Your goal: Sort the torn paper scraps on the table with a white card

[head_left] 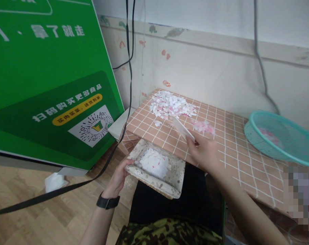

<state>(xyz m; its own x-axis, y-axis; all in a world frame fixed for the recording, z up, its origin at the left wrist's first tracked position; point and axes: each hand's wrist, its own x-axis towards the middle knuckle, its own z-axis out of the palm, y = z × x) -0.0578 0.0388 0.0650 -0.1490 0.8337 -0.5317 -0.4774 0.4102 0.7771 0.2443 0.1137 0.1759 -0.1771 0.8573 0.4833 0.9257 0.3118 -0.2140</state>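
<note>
My left hand (119, 177) grips the left edge of a shallow, speckled square tray (176, 185), which is tilted just below the table's front edge. A heap of fine white scraps (153, 164) with a few red bits lies in it. In my right hand (204, 152) is a flat white card (183, 129), its far end low over the table beside some pink scraps (203, 127). Beyond the card spreads a larger pile of white and pink paper-like scraps (171, 104). A small white clump (157, 123) sits apart, nearer the front edge.
The table wears a brown checked cover (228, 136). A turquoise mesh basket (256, 139) with pink scraps stands at the right. On the left is a large green sign panel (54, 64), with a black strap (130, 85) hanging before it. A wall (207, 64) closes off the back.
</note>
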